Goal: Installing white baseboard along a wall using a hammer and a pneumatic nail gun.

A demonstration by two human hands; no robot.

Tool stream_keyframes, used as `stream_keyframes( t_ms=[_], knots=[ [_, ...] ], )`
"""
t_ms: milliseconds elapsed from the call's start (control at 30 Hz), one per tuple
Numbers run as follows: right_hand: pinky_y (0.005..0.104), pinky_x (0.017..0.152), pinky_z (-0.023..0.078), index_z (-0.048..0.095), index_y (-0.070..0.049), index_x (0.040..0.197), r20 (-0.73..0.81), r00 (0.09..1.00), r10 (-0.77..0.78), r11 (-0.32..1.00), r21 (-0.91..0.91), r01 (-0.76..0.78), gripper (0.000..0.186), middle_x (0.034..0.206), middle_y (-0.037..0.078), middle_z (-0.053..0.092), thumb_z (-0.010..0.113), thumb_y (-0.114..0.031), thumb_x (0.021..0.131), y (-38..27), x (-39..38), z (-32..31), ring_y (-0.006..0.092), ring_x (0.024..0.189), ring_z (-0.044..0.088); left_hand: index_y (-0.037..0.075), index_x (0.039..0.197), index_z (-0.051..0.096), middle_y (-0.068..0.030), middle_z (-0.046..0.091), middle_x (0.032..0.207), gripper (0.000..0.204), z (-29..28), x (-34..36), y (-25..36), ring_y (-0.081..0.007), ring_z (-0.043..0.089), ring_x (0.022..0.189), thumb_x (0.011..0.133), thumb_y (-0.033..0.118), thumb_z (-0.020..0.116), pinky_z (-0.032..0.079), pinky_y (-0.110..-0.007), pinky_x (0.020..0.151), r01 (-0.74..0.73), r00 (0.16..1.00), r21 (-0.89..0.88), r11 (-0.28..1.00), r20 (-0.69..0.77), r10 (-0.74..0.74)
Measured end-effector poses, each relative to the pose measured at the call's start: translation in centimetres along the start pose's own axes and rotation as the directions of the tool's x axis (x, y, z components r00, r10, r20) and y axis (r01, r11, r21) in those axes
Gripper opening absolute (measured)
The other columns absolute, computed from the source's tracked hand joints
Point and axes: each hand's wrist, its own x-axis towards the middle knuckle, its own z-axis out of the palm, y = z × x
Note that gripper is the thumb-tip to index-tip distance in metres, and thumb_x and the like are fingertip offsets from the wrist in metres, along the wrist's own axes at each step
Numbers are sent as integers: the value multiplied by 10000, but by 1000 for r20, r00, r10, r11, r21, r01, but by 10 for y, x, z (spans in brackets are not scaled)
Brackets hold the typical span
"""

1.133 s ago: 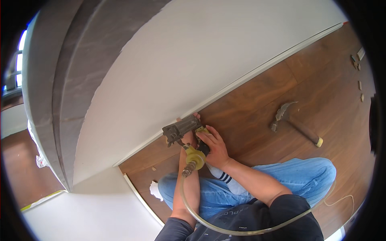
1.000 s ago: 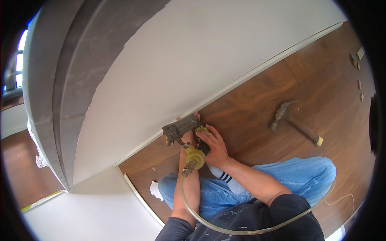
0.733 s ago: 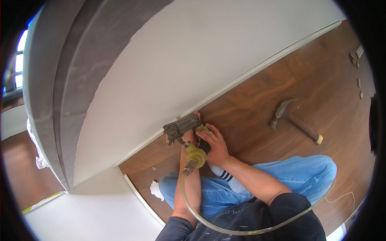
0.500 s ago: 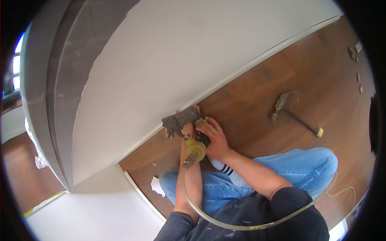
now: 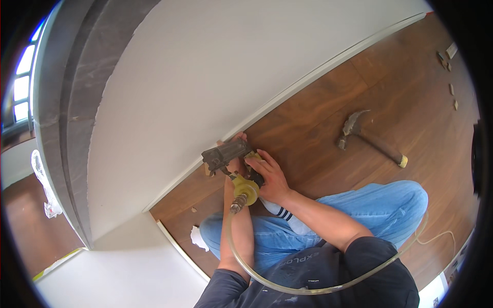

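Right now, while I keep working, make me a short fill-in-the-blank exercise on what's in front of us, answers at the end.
The right grip holds the air tool, whose round cap is coloured ____.
The hammer lies on the wooden floor, on the person's ____ side of the air tool.
Of the hammer's head and handle, the ____ is nearer the wall.
The jeans are ____.

Missing words: yellow; right; head; blue

My view's swung: hammer [image 5: 379,147] and nail gun [image 5: 225,154] ride higher in frame, more window [image 5: 21,88] shows, left hand [image 5: 235,165], half hidden, perhaps shifted slightly
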Motion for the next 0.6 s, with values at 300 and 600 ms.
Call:
stream_keyframes(
  t_ms=[300,600],
  knots=[
    [494,1118,419,608,-63,1331,-47,996,-70,997,-34,68,608,1277,158,653,793,-185,765,4,7,3,437,1325,500,-10,1188,628,-146,716,1084,500,11,-5,4,-256,691,974,1102,392,345,564,-366,901,-73,996,-25,997,-62,71],
    [493,1112,426,615,-57,1312,-58,996,-75,997,-30,73,520,1254,157,658,739,-154,816,2,14,1,437,1302,515,-7,1206,610,-175,708,1077,438,11,0,5,-285,700,958,1101,343,370,585,-385,894,-84,993,-31,996,-87,81]
  ],
)
